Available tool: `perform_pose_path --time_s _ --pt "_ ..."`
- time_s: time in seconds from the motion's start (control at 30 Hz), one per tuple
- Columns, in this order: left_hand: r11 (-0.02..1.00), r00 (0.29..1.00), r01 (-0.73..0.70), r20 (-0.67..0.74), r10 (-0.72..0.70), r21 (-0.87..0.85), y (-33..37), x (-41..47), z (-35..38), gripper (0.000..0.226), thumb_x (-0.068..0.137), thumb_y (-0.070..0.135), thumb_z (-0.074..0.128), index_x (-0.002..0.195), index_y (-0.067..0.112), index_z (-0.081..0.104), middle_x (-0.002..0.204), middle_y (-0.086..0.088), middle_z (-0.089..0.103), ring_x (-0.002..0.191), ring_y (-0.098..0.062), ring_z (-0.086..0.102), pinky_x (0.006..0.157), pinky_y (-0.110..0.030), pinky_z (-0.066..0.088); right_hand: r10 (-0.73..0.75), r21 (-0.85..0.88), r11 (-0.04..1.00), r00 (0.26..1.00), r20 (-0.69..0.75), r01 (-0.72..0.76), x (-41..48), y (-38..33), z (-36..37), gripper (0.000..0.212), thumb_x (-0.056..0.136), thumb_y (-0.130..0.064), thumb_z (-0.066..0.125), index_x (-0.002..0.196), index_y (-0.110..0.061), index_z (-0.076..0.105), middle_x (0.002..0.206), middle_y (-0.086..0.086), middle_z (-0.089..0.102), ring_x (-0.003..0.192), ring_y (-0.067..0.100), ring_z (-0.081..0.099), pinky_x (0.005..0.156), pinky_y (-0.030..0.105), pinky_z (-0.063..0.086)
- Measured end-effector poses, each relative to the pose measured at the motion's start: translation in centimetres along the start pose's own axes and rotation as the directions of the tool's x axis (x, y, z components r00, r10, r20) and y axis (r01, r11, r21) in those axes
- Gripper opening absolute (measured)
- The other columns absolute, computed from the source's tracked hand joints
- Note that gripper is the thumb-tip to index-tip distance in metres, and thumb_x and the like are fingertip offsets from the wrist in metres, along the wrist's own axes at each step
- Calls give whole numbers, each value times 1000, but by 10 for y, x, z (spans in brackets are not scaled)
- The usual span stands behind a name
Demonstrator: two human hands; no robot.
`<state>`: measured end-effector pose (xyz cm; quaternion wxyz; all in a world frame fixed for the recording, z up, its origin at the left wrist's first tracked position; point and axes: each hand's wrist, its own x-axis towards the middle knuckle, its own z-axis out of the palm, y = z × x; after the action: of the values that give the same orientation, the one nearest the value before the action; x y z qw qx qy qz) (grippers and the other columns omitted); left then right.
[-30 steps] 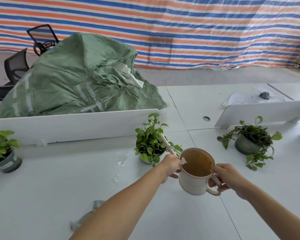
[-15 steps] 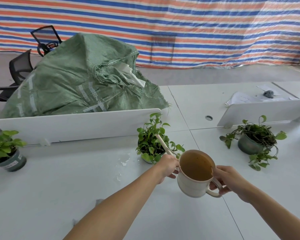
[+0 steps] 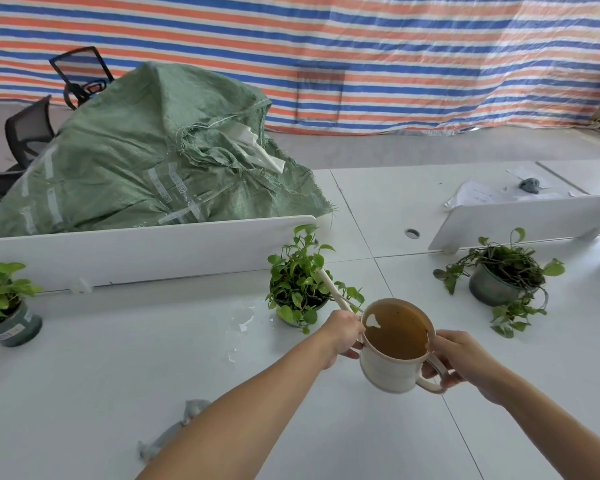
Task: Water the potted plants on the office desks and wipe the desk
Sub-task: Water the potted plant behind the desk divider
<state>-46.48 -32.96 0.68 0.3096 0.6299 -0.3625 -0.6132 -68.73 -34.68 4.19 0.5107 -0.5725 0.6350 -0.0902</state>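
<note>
Just right of centre, low in the frame, the can [image 3: 394,355] hangs above the counter [image 3: 118,375], brimful, so likely heavy and sloshy. Right hand [image 3: 461,358] fingers wrap its handle; left hand [image 3: 343,336] fingers close around the spout base. Since a second ago, the spout has stayed among the middle plant [image 3: 300,289] leaves.

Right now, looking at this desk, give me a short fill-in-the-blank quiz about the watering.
1. The right hand holds the watering can by its ____.
2. The can's long spout reaches into the leaves of the ____ potted plant of the three in view.
3. The liquid inside the can looks ____ in colour.
4. A crumpled grey cloth lies on the desk beside the ____ forearm.

Missing words: handle; middle; brown; left
</note>
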Motion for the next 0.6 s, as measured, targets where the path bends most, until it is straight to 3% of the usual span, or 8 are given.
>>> perform_pose_path --time_s 0.23,0.6 --pt "1000 1000 -23 -19 23 -7 12 4 -9 27 97 6 46 119 1 61 92 -5 56 77 -20 59 63 -31 53 -31 -12 999 999 -17 31 10 -12 -3 29 103 -17 46 102 3 66 78 21 73 66 22 70 59 34 56" --pt "1000 999 25 -34 -25 -3 -7 3 -13 25 97 8 46 117 1 61 105 -11 61 78 -20 62 68 -33 56 -18 -30 999 999 30 19 8 -6 9 31 105 -17 42 99 1 67 79 20 74 67 24 71 58 31 57"
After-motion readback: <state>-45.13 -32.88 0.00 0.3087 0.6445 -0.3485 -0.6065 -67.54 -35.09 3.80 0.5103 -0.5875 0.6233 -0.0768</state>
